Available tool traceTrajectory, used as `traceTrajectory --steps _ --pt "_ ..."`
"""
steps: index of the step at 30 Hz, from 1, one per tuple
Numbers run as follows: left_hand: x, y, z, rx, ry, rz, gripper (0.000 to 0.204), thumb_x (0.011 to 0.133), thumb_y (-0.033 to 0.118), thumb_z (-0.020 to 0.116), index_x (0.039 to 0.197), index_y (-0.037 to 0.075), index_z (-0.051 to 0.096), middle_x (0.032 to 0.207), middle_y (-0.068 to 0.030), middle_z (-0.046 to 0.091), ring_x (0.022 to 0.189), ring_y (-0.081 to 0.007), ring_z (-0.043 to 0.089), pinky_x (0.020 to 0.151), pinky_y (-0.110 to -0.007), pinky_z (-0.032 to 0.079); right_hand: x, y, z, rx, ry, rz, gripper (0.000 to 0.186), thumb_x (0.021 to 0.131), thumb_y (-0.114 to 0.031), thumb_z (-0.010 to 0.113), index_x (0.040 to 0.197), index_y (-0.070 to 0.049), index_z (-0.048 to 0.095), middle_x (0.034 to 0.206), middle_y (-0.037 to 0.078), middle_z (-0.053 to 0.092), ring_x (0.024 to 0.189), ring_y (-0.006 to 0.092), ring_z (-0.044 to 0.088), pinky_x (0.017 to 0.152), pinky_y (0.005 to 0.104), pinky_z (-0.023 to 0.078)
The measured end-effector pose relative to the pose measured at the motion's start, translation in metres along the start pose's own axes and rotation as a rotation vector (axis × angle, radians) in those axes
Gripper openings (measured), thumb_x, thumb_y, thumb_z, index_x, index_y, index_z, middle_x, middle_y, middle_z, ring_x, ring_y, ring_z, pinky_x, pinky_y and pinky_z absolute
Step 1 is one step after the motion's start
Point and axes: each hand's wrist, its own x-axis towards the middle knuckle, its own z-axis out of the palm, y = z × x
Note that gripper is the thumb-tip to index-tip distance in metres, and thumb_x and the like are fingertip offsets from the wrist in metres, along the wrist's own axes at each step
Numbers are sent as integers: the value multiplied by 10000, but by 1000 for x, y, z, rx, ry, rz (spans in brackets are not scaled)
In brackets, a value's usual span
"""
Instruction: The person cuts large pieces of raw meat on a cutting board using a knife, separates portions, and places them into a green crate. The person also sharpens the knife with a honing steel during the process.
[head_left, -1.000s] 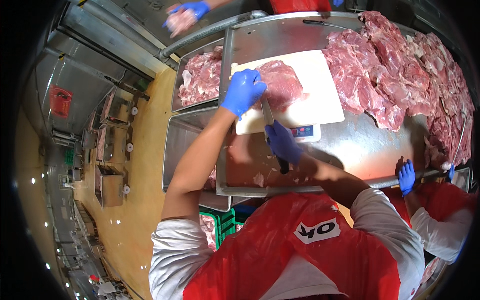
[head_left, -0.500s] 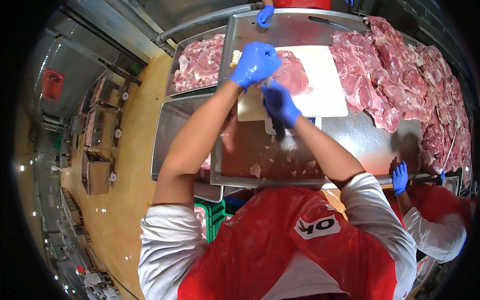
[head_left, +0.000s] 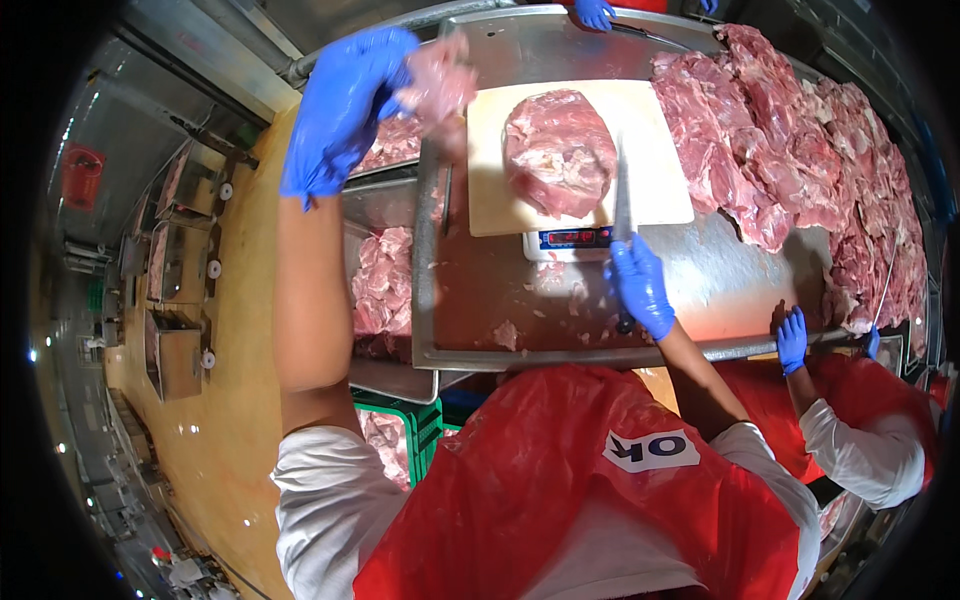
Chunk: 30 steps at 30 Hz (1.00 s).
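My left hand (head_left: 348,105), in a blue glove, is raised over the left-side trays, closed on a blurred piece of pink meat trimming (head_left: 440,80). A rounded meat piece (head_left: 560,160) lies on the white cutting board (head_left: 660,210), which sits on a digital scale (head_left: 545,252) with a red display. My right hand (head_left: 642,285), also gloved in blue, is closed round a knife, its long blade (head_left: 622,200) pointing away from me beside the meat.
Steel work tray (head_left: 430,356); large meat pile (head_left: 760,150) at right; trays of meat (head_left: 380,300) at left; green crate (head_left: 425,450) below. Co-workers' gloved hands are at the right (head_left: 792,340) and far edge (head_left: 595,15). Wheeled steel bins (head_left: 172,355) stand on the yellow floor.
My left hand has lifted trimming from the board and moved up and left. My right hand and knife have shifted right, away from the meat, uncovering the scale's display.
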Motion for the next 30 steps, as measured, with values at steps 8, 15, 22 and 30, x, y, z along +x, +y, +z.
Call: traceTrajectory --steps 8,15,22,30 --pt "36 -67 -114 43 -40 -298 100 784 90 587 775 5 638 753 -29 594 572 -77 497 453 -216 362 -28 24 -47 152 192 161 181 1030 -220 469 954 -63 519 664 19 530 497 85 489 449 243 424" --pt "66 -172 -92 552 143 -156 395 895 270 643 1178 -5 624 1031 -93 686 962 -149 612 778 -311 518 -11 16 -50 347 271 137 195 1025 -237 481 949 -58 490 696 60 563 531 126 546 489 257 473" --pt "80 -226 -5 578 -70 -98 558 914 389 639 1360 84 503 1186 -97 619 1133 -190 565 931 -334 468 4 13 -26 541 28 134 290 1032 -276 467 998 -8 572 834 85 637 708 155 623 671 296 543" --pt "96 -263 39 301 -278 -167 555 926 374 617 1367 56 507 1310 -54 569 1178 -189 522 946 -291 435 42 -17 30 771 -187 146 190 1028 -193 476 965 -30 552 873 52 583 884 166 631 896 353 530"
